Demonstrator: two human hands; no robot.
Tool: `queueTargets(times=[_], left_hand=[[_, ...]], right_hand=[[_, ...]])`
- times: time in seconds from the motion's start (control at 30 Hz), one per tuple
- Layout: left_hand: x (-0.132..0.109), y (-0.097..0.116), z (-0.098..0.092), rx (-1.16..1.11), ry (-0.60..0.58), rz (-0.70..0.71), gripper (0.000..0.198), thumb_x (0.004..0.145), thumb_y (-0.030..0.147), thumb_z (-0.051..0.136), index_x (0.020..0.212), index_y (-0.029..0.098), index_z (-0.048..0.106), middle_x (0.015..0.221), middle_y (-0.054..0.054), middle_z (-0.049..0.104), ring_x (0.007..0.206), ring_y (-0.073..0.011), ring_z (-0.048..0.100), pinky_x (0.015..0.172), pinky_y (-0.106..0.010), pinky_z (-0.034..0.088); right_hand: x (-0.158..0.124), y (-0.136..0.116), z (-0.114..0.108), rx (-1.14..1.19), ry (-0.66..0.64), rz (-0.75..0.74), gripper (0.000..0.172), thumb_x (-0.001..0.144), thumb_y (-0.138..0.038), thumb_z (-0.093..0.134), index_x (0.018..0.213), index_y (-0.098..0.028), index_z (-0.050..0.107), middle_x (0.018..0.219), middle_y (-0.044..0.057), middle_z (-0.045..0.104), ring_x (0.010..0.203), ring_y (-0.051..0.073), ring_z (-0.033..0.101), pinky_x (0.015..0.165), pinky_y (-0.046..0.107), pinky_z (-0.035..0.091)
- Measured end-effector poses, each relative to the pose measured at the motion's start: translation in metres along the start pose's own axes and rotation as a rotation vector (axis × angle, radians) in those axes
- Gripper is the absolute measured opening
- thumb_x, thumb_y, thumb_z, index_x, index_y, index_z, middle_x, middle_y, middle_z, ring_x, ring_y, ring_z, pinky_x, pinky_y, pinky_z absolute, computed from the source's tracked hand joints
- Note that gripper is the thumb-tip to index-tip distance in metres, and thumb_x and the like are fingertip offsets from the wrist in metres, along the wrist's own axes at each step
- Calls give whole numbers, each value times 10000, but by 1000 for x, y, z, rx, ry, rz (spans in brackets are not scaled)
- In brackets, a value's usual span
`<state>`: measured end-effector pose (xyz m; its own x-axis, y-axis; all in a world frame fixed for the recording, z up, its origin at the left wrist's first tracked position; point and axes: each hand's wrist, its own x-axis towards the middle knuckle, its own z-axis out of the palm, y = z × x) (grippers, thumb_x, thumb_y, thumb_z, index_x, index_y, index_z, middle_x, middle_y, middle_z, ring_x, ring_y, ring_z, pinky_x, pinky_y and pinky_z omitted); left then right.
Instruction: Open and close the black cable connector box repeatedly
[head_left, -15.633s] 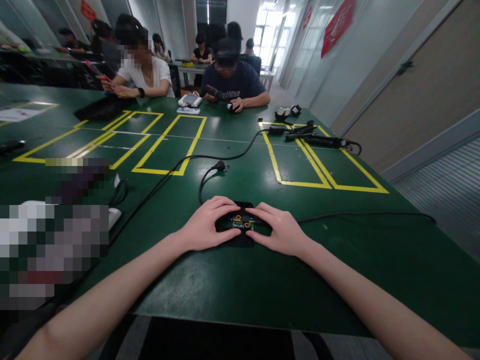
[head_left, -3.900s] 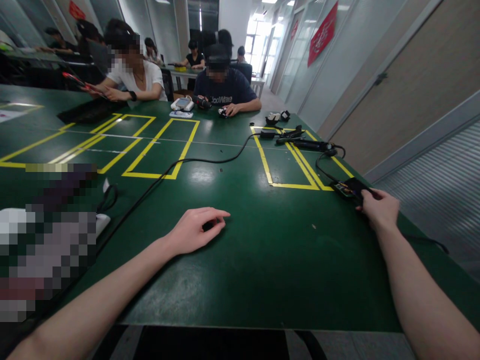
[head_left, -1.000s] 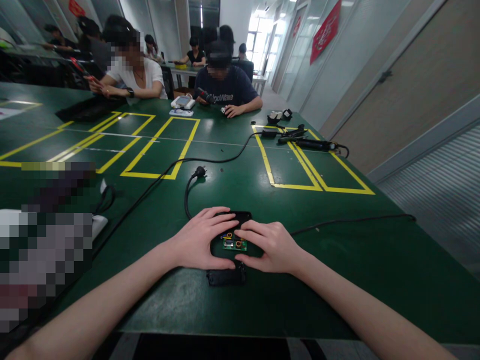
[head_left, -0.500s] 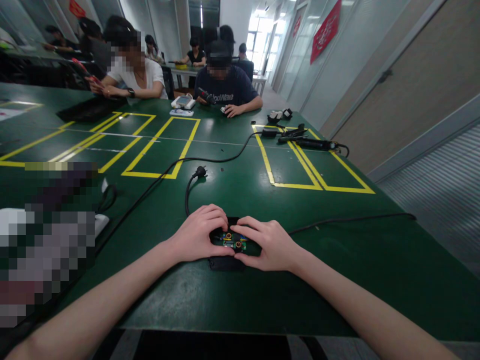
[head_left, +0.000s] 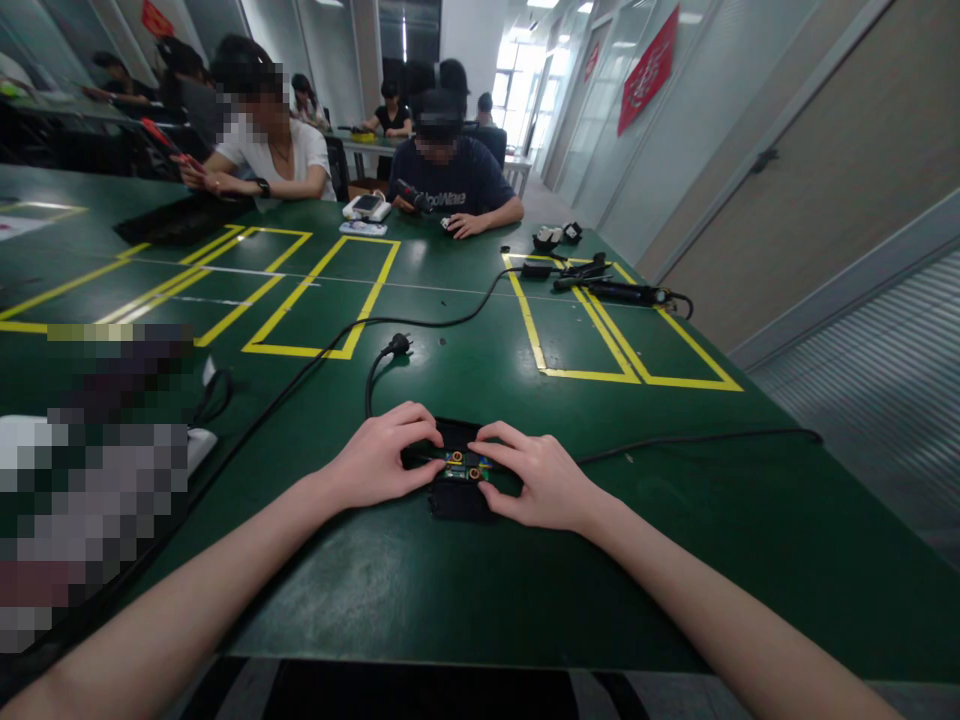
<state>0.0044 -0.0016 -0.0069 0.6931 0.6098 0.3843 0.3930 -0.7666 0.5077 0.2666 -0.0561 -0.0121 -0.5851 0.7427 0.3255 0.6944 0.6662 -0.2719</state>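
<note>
The circuit board runs lengthwise from left hand to right hand; fingers grip both ends.

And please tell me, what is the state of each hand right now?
Left hand: fingers curled at the circuit board's left end; firm grip cannot be told.
Right hand: thumb and fingers apart at its right end; grip unclear.

Bare left forearm slanting in from lower left, right forearm angling in opposite, left hand low and curled, right hand mirroring it, thumbs nearest the body, fingertips facing inward.
</note>
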Motion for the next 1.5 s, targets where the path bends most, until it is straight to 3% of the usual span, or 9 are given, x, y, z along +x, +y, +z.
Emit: queueTargets(times=[0.4,0.8,1.17,1.3,1.43,1.5], left_hand=[[2,2,3,-78,-16,2,132,949,225,599,989,175,714,963,-50,667,805,-150,660,693,-245,531],[3,1,3,-88,-11,20,150,974,228,574,992,180,715,1019,-72,722,924,-181,698,838,-293,581],[4,-3,6,-106,5,54,178,994,212,546,1027,183,719,1104,-90,725,1008,-195,711,913,-323,588],[4,-2,4,-60,34,24,170,994,216,553,1010,180,718,1074,-85,695,943,-183,696,851,-311,583],[4,-3,2,16,54,-14,167,1012,259,560,1008,180,706,950,-55,701,832,-169,680,748,-276,557],[4,-4,0,64,51,-42,186,1022,297,562,988,183,705,894,-37,708,776,-160,670,696,-255,533]], right_hand=[[2,-5,1,-28,18,85,367,879,-274,617,1220,-154,681,1252,125,687,823,199,730,683,314,591],[2,-7,4,-27,43,114,392,866,-234,615,1251,-189,669,1282,123,665,822,191,726,690,306,592],[5,-5,9,-14,118,136,347,944,-333,636,1261,-194,658,1264,132,653,906,221,734,702,330,610],[3,1,5,-4,150,168,254,958,-306,618,1187,-203,657,1178,102,672,842,193,718,674,301,573],[2,11,0,-2,151,189,75,942,-250,602,986,-206,644,940,47,706,787,182,692,660,277,507],[1,15,-1,-21,140,196,78,959,-256,599,907,-206,628,839,30,698,721,173,671,624,269,456]])
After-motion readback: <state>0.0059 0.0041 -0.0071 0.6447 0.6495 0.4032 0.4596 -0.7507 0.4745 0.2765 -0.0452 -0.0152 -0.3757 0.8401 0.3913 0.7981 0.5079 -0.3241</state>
